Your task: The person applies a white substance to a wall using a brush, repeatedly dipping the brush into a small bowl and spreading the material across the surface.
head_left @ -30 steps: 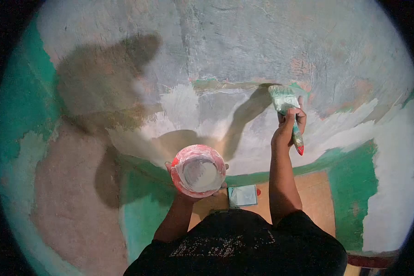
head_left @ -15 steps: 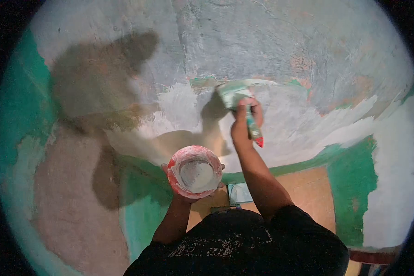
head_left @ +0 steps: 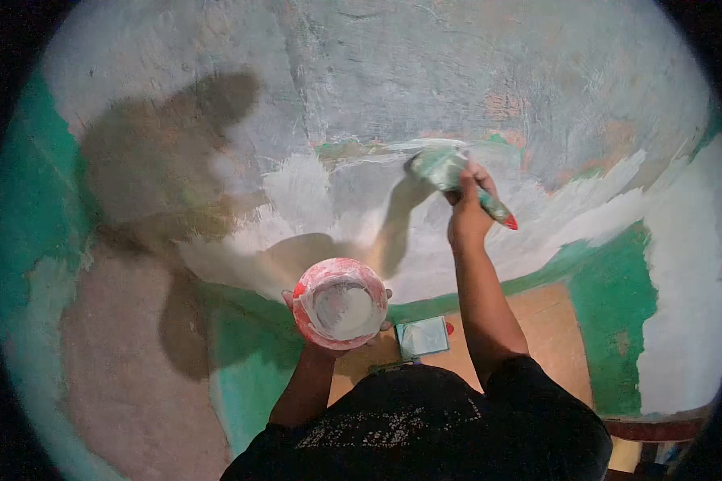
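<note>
Brush rightward, white paint in bowl

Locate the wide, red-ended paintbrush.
Head view, right of centre: the paintbrush is in the right hand, above and right of the round red bowl.

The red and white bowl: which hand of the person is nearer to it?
Left. The left hand holds the bowl; the right hand is higher in view and to its right, gripping the brush.

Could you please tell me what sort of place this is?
Probably a room being redecorated, given the patchily coated wall, the flat paintbrush in the right hand and the smeared bowl in the left hand.
</note>
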The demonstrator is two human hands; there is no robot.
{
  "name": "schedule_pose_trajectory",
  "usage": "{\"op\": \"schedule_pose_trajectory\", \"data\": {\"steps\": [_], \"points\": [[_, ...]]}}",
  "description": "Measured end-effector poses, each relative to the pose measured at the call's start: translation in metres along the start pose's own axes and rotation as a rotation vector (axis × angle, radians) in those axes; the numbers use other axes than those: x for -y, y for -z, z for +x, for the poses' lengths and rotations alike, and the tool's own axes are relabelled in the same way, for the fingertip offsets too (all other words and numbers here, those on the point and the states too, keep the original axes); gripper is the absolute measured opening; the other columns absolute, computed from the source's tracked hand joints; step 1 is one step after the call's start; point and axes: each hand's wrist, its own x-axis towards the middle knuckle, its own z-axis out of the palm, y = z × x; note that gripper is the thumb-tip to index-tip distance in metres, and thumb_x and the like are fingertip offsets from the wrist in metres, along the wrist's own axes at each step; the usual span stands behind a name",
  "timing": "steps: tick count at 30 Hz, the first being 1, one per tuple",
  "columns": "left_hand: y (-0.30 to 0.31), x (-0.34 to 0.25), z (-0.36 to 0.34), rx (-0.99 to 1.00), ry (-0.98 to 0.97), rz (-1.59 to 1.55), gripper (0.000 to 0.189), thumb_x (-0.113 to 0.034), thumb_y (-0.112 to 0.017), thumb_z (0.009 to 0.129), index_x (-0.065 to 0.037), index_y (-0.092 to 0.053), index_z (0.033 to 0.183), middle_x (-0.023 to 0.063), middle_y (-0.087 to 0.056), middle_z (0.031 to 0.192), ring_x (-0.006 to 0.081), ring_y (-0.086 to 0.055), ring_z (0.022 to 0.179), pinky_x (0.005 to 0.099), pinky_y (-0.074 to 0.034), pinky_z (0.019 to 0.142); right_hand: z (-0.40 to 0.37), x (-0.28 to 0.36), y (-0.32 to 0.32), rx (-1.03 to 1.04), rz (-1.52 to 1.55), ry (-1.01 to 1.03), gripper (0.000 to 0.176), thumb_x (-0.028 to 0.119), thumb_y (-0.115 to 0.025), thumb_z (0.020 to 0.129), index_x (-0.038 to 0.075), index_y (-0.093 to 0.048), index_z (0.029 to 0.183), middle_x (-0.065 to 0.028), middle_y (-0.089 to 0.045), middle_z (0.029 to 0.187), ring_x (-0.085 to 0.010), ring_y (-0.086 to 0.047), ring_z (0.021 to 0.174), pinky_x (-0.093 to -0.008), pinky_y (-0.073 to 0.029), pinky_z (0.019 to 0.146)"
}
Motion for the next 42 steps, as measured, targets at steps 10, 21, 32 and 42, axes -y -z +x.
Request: {"op": "schedule_pose_trajectory", "data": {"steps": [10, 21, 32, 42], "points": [[0.002, 0.0, -0.013, -0.033, -0.042, -0.061, 0.121, -0.076, -0.07, 0.064, -0.007, -0.021, 0.151, 0.0312, -0.017, 0.151, 0.06, -0.029, 0.13, 0.0727, -0.04, 0.096, 0.003, 0.007, 0.005, -0.165, 0.02, 0.195, 0.037, 0.012, -0.052, 0.098, 0.001, -0.048, 0.132, -0.0181, -0.049, 0.139, -0.0273, -0.056, 0.117, -0.0404, -0.051, 0.096], [-0.018, 0.024, -0.002, 0.121, -0.325, -0.031, 0.117, -0.089, -0.057, 0.061, -0.015, -0.031, 0.148, 0.031, -0.027, 0.146, 0.0573, -0.043, 0.122, 0.0676, -0.049, 0.087, -0.049, -0.028, -0.059, 0.347, -0.404, 0.343, 0.021, 0.008, -0.055, 0.094, 0.001, -0.067, 0.11, -0.0228, -0.058, 0.13, -0.0296, -0.053, 0.124, -0.0363, -0.04, 0.104], [0.002, 0.001, -0.008, 0.07, -0.003, -0.004, 0.122, -0.081, -0.07, 0.058, -0.008, -0.029, 0.147, 0.0356, -0.031, 0.141, 0.063, -0.043, 0.117, 0.0677, -0.052, 0.084, -0.003, -0.01, -0.006, 0.181, -0.174, 0.222, 0.018, 0.008, -0.058, 0.094, -0.001, -0.068, 0.106, -0.0173, -0.062, 0.127, -0.0224, -0.058, 0.115, -0.0344, -0.044, 0.099], [-0.005, 0.005, -0.016, 0.028, -0.119, -0.016, 0.117, -0.081, -0.068, 0.06, -0.009, -0.033, 0.146, 0.0342, -0.031, 0.142, 0.0612, -0.045, 0.116, 0.0694, -0.05, 0.085, 0.038, 0.016, 0.053, -0.301, 0.145, 0.254, 0.039, 0.019, -0.049, 0.097, -0.002, -0.051, 0.13, -0.0173, -0.056, 0.125, -0.0286, -0.06, 0.113, -0.0401, -0.053, 0.095]]}}
